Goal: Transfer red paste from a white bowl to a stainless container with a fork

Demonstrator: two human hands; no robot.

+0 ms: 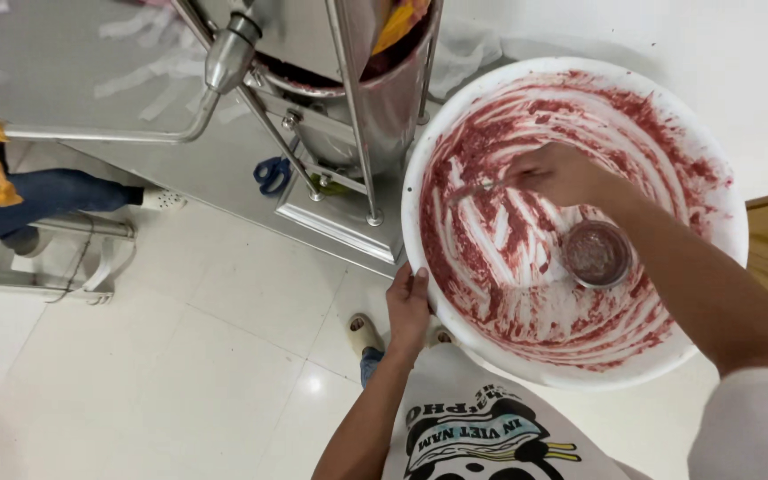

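Far left, another person's leg (46, 197) in jeans by the tiled floor (180, 356). Steel machine (348, 116) stands top centre, blue scissors (270, 174) at its base. Left hand (408, 307) clamps the rim of the big white basin (722, 240) — tilted, smeared w/ red paste. Right hand (560, 174) is closed on a spoon (477, 188), scraping; small metal cup (597, 253) lies inside. Step looks like final scrape-out; next needs firm strokes along the wall, basin held steady.

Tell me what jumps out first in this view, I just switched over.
A big white basin smeared inside with red paste fills the right side, tilted toward the camera. The right hand scrapes inside it with a utensil, above a small metal cup, while the left hand grips the rim. A steel machine stands behind.
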